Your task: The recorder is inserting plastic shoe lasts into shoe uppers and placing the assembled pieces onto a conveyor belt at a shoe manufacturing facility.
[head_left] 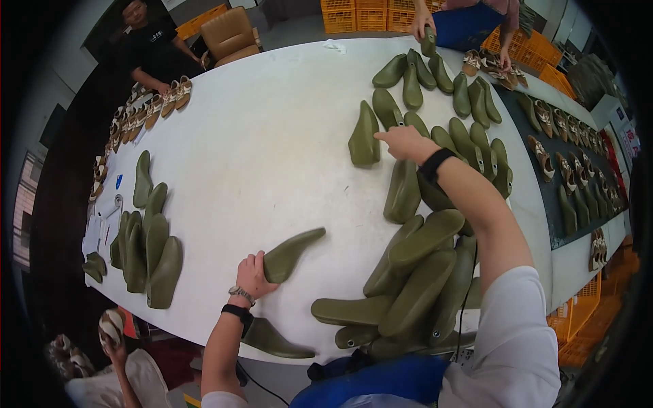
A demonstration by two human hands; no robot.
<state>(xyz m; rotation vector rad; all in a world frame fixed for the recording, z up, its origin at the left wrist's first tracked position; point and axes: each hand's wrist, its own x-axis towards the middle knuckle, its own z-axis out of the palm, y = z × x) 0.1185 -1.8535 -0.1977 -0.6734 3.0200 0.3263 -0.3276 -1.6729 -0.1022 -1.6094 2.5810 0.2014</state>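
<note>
My left hand (255,275) is closed round the thick heel end of a green shoe last (294,256), whose narrower toe points up and right over the white table (272,149). Another last (275,338) lies by my left wrist at the near edge. My right hand (406,141) reaches far forward, index finger stretched out to the side of a green last (364,139); the fingertip is at or touching it. No last shows within that hand's grasp. Several more lasts (464,144) lie beside and beyond it, and a heaped pile (418,272) lies below my right forearm.
A smaller group of lasts (156,248) is at the left. Sandals (153,112) line the far left edge, where a person (149,47) sits. At the far right another person's hand (423,24) holds a last. A dark mat (558,231) with sandals and lasts is right.
</note>
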